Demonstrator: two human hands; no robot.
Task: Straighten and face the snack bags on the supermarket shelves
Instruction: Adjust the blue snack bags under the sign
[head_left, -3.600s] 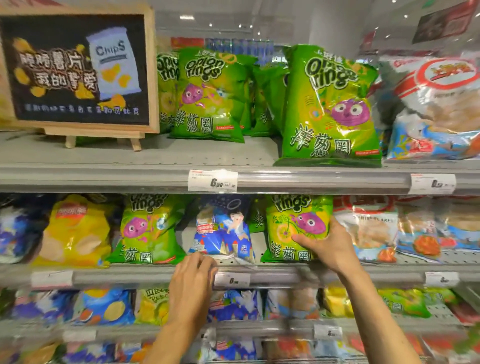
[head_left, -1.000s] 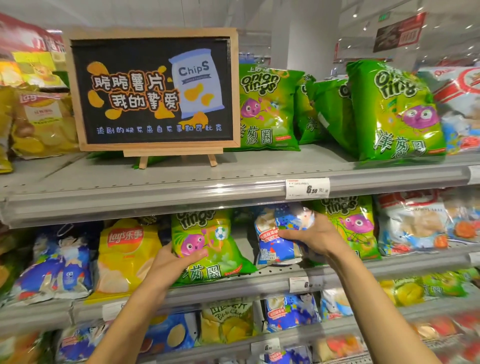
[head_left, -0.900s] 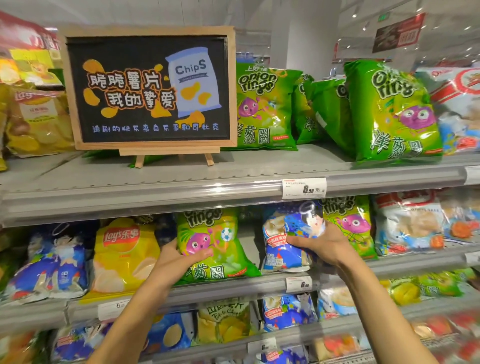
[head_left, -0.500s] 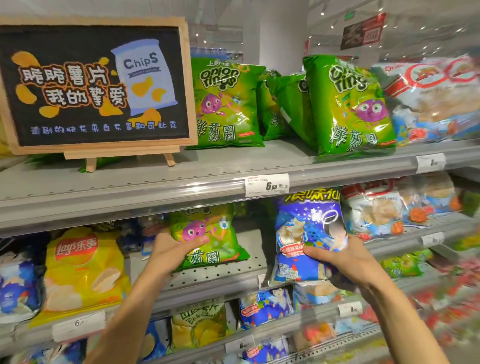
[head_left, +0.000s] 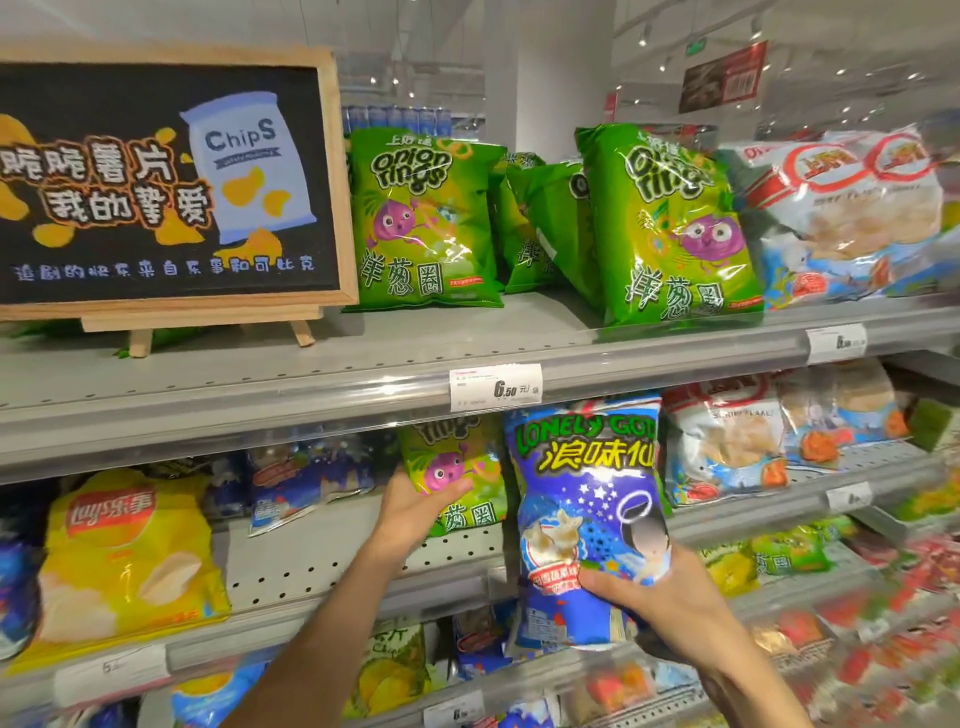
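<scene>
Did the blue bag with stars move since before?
Yes. The blue bag came out toward the person and up: its top now overlaps the shelf rail beside the 6.50 price tag. The right hand grips its bottom.

We read "ChipS" on the bag drawn on the chalkboard sign (head_left: 166, 182), above chalk lines of Chinese characters. Right of the sign, the green bags (head_left: 423, 218) say "Onion rings". Below and right of the sign, a shelf price tag (head_left: 495, 387) shows "6.50". Under that tag, we read "LONELY GOD" on the blue bag (head_left: 584, 519). Below the sign, the yellow bag (head_left: 124, 551) carries the Lay's logo.
</scene>
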